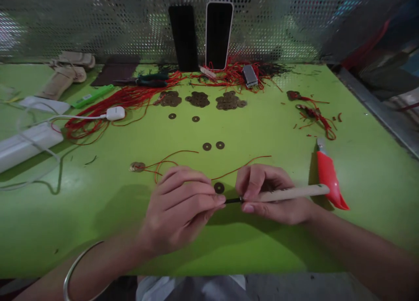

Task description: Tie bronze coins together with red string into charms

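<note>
Both hands on one pale wooden-handled tool (pixel 288 193) with a thin dark metal tip, held low over the green table (pixel 262 248).

Left hand (pixel 183 205), silver bangle (pixel 78 266) at the wrist, has its fingertips pressed together on the dark tip. Right hand (pixel 268 196) pinches the handle near the tip; the handle runs out rightward. Just beyond, between the hands, lies a round brown holed coin (pixel 219 187), with thin red cord (pixel 242 165) looping past it. A red utility knife (pixel 329 179) lies right of the right hand. Farther: two loose coins (pixel 213 146), three coin heaps (pixel 198 99), then two dark phones (pixel 218 34) propped against the perforated metal panel (pixel 294 26).
</note>
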### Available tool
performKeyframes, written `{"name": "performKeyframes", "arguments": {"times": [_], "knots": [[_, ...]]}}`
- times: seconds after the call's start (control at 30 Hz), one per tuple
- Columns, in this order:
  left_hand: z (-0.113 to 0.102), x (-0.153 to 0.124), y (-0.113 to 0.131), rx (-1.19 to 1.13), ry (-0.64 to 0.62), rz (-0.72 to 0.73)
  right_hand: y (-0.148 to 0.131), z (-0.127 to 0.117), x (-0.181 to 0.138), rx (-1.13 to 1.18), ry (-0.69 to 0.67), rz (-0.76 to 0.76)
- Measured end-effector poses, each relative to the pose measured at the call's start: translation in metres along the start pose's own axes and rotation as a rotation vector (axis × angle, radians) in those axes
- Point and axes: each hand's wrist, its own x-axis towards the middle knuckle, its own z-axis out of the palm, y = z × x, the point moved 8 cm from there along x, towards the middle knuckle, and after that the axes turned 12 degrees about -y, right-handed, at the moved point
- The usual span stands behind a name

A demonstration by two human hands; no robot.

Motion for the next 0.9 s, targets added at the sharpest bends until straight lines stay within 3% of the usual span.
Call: {"name": "performKeyframes", "arguments": {"times": [0.53,0.73,0.9], "knots": [[-0.006,0.001,-0.001,-0.069,0.037,-0.028,-0.006,0.005,-0.002,-0.057,0.074,-0.062],[-0.026,-0.021,-0.047,-0.242,0.328,-0.211,-0.025,-0.009,-0.009,-0.269,0.166,-0.179],[-0.002,-0.017,-0.058,-0.324,0.149,-0.244,-0.033,-0.003,-0.013,-0.477,0.066,-0.328]]}}
